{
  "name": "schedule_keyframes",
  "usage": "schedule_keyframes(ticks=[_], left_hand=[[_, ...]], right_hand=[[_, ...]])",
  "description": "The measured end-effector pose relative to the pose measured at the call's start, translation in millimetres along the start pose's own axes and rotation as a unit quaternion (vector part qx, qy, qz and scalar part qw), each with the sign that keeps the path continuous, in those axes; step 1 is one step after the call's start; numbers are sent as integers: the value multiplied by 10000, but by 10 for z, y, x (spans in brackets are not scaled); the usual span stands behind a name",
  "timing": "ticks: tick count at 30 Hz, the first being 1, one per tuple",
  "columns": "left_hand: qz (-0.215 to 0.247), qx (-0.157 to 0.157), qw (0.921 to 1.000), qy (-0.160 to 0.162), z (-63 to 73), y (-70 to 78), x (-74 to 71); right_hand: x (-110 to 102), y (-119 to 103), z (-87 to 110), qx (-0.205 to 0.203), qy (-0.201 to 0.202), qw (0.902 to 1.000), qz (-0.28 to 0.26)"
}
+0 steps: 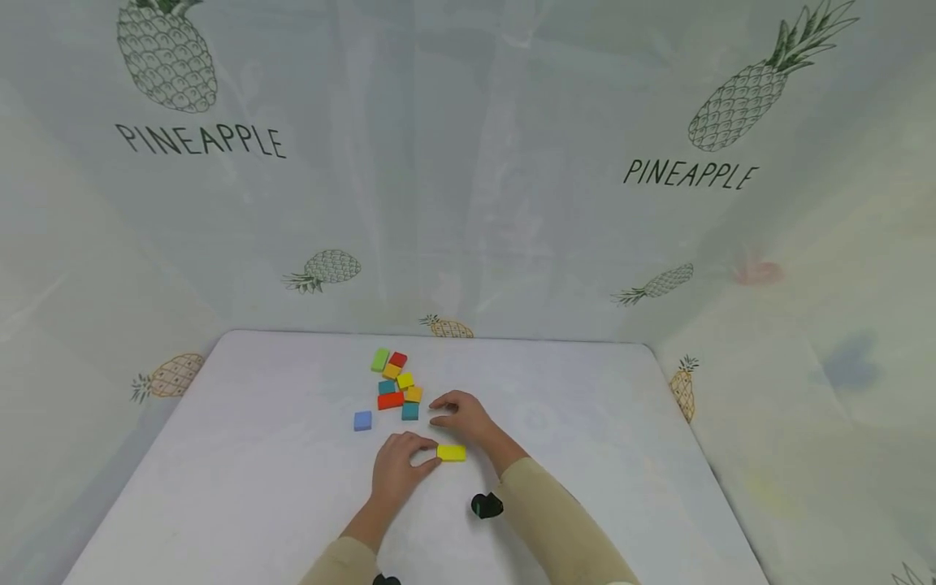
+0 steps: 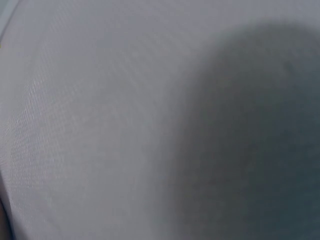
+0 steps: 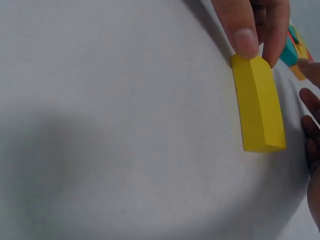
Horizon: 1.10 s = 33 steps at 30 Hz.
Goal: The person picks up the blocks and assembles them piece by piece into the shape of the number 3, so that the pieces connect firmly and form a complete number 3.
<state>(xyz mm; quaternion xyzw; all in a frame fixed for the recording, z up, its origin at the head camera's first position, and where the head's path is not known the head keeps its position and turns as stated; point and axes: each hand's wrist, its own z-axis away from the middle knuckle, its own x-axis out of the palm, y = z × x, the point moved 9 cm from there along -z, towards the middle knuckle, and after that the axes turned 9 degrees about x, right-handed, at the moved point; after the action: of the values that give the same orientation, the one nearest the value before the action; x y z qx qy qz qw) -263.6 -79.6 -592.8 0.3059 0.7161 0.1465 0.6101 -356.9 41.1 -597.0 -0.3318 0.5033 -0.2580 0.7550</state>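
A long yellow block (image 1: pixel 452 453) lies on the white table, its left end pinched between thumb and finger of my left hand (image 1: pixel 397 471). The right wrist view shows this yellow block (image 3: pixel 257 105) closer, with the left hand's thumb (image 3: pixel 240 30) on its end. My right hand (image 1: pixel 468 418) hovers beyond and to the right of the block, thumb and fingers apart with nothing between them. Nearest to it is a teal block (image 1: pixel 410 412). At the right wrist view's edge, part of the right hand (image 3: pixel 312 110) appears. The left wrist view shows only table surface and a shadow.
Several coloured blocks cluster farther back, including a red block (image 1: pixel 391 400), a green block (image 1: pixel 380 360) and an orange block (image 1: pixel 413 394). A blue block (image 1: pixel 362 421) sits apart on the left. A pineapple-printed curtain (image 1: pixel 468 203) stands behind the table (image 1: pixel 585 422).
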Motion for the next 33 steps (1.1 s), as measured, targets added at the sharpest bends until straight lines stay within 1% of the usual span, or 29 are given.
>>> schedule_keyframes(ticks=[5,8,15,23,28,33], left_hand=[[79,27,10000,30,9,15,5],[45,8,10000,-2,10,16,11],[77,-2,10000,4,18,13,17],[63,-16,10000,8,13,-34,42],[0,22,10000,11,-5,-58,51],[-3,37,10000,18,-24,-73,61]], right_hand=[[52,-18,-103,4,-131,9998,120],[67,-46,-153,8,-182,9996,215],[111,-61,-257,128,-163,9981,578],[144,-100,-314,188,-80,9972,715],[156,-137,-339,132,0,9959,895],[138,-172,-335,109,47,9957,917]])
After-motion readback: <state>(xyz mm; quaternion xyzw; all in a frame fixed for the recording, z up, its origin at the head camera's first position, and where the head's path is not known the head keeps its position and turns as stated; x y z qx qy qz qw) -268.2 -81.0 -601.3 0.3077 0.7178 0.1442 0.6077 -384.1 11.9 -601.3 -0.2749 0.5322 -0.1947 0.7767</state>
